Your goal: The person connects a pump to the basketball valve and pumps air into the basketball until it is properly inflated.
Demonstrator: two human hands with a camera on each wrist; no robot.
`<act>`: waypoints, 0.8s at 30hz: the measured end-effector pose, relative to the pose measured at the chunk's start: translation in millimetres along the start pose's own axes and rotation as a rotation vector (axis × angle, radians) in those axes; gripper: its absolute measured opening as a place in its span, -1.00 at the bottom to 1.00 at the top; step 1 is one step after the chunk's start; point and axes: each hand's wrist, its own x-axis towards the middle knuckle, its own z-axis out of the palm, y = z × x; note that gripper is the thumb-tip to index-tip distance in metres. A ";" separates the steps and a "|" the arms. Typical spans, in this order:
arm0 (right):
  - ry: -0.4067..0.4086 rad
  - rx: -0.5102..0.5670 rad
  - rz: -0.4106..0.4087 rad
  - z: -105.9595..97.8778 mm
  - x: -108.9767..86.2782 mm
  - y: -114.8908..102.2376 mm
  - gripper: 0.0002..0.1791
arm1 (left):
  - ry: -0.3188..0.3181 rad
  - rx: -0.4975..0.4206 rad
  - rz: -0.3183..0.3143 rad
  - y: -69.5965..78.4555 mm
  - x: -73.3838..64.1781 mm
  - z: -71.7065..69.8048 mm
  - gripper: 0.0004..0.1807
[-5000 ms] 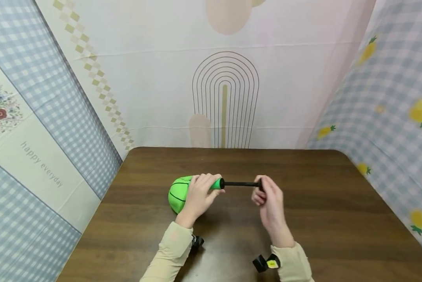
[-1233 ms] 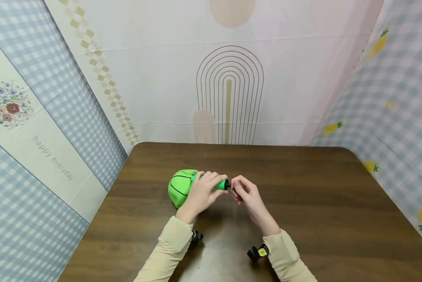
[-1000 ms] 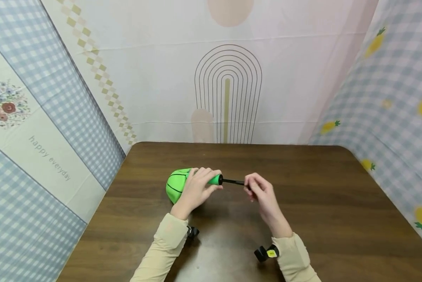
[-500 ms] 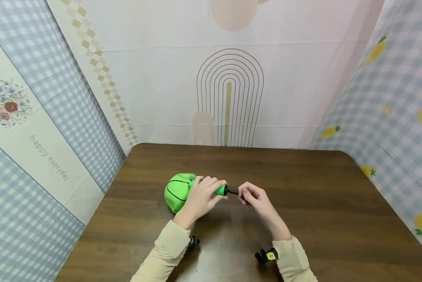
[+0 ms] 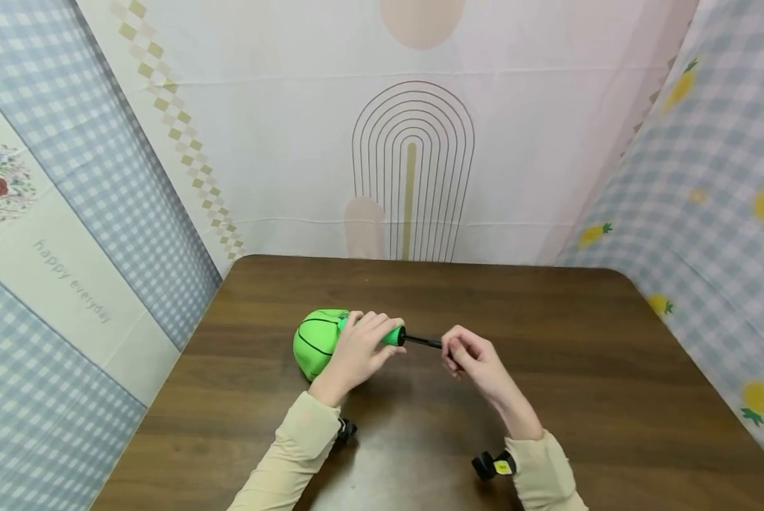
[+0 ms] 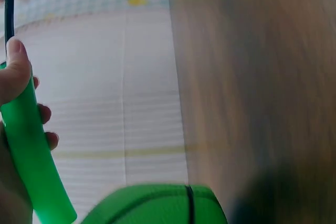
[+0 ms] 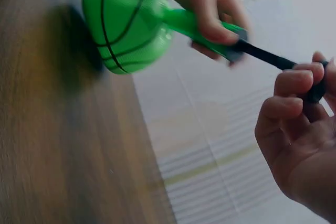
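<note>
A green ball with black lines (image 5: 314,344), dented and not fully round, is at the left of the two hands. My left hand (image 5: 359,348) grips the green barrel of a hand pump (image 5: 391,336), whose tip end meets the ball in the right wrist view. The pump's black rod (image 7: 265,56) sticks out of the barrel toward the right. Curled fingers of my right hand (image 5: 477,362) hold the black handle (image 7: 316,92) at the rod's end. In the left wrist view the barrel (image 6: 34,153) slants down with the ball (image 6: 157,205) beside it.
A brown wooden table (image 5: 579,376) lies under both hands. Behind it hangs a pale patterned cloth (image 5: 279,156), with checked cloths (image 5: 694,234) along the sides. Black wrist cameras (image 5: 484,465) are strapped on both wrists.
The right hand has gone in and out along the pump, nearly against the barrel 1.2 seconds ago. Since half a second ago it has drawn the rod a little further out.
</note>
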 end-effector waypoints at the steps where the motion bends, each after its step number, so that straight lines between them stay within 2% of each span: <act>1: 0.000 0.001 0.018 4.4 3.8 3.0 -0.77 | 0.006 0.004 0.005 2.1 0.7 1.6 -0.56; 4: 0.014 -0.004 0.056 16.6 11.3 12.7 -0.75 | 0.007 0.004 0.018 8.1 1.3 6.1 -0.57; 7: 0.049 -0.014 0.059 26.7 15.6 18.1 -0.77 | -0.007 -0.007 0.025 10.1 1.4 6.4 -0.57; 10: 0.092 -0.046 0.081 32.1 19.0 12.6 -0.77 | -0.024 -0.035 0.026 7.0 2.5 1.8 -0.57; 14: 0.160 -0.057 0.143 28.2 16.2 -3.6 -0.71 | -0.051 -0.041 0.013 -1.0 2.9 -5.3 -0.57; 19: 0.245 0.032 0.070 15.6 3.4 -15.6 -0.71 | -0.085 -0.014 -0.038 -6.8 -0.7 -9.7 -0.61; 22: 0.237 0.073 0.027 15.1 2.4 -13.5 -0.71 | -0.105 0.011 -0.047 -4.6 -0.2 -8.4 -0.61; 24: 0.210 0.084 0.035 19.7 4.9 -8.8 -0.69 | -0.111 0.025 -0.035 -0.8 1.0 -6.6 -0.59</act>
